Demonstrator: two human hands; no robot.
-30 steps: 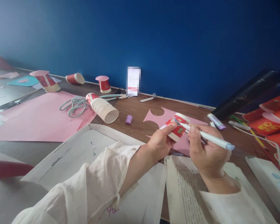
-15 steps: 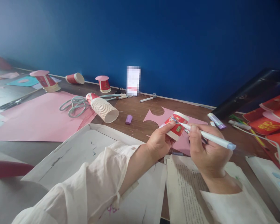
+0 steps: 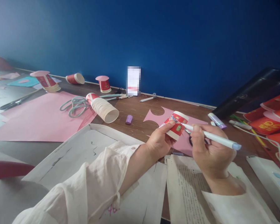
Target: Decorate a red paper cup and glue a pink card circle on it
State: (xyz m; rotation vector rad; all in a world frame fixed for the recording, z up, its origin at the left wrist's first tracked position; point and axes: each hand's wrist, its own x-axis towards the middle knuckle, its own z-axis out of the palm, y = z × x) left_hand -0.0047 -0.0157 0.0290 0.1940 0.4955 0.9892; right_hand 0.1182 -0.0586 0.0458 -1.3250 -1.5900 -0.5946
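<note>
Red cup (image 3: 180,123) clamped in my left hand (image 3: 160,141), pen (image 3: 220,139) pinched in my right hand (image 3: 213,155), tip at its side; marking seems underway, and the next stroke needs steadiness.

Left fingers (image 3: 166,126) hold a red cup (image 3: 178,127), a pen (image 3: 219,139) perhaps touching.

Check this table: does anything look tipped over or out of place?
One red paper cup near the blue wall lies on its side, odd because the cup to its right stands under a pink disc. The nested cup stack also lies sideways.
</note>
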